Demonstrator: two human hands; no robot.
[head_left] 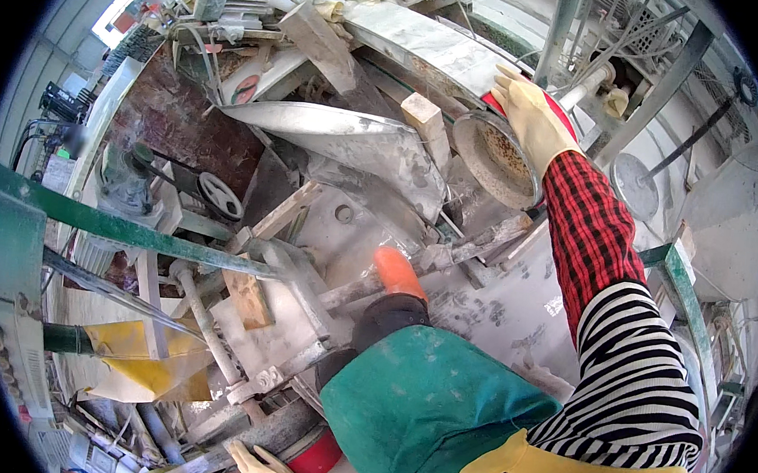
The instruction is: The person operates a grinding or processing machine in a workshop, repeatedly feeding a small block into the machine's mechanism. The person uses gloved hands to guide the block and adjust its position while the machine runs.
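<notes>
My right hand, in a pale cream rubber glove, reaches out at the upper right. Its fingers stretch over a curved red edge, and the glove hides how it touches it. Just below that hand a round, shallow metal pan leans with its speckled beige inside showing. My left hand, in a similar glove, is low at the bottom edge, fingers extended and partly cut off by the frame. Beside it is a round red thing, mostly hidden by my green apron.
An orange-toed boot stands among dusty planks and metal parts. A green rail crosses the left side. Ahead lie a curved metal sheet and a wooden block. A handwheel and yellow sheet are at left.
</notes>
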